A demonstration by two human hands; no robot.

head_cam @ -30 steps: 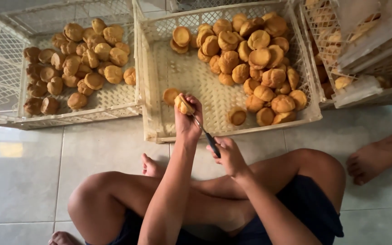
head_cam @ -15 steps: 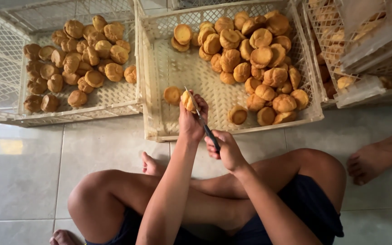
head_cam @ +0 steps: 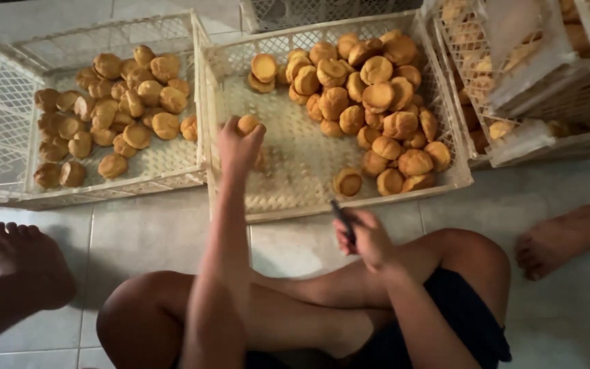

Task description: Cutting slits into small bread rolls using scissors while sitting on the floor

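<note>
Left hand outstretched, fingers pinched shut; right hand low, fisted near knee.

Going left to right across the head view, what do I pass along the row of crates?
Left crate of pastries → left hand holding a pastry → middle crate → its heap of pastries → stacked crates on the right.
</note>
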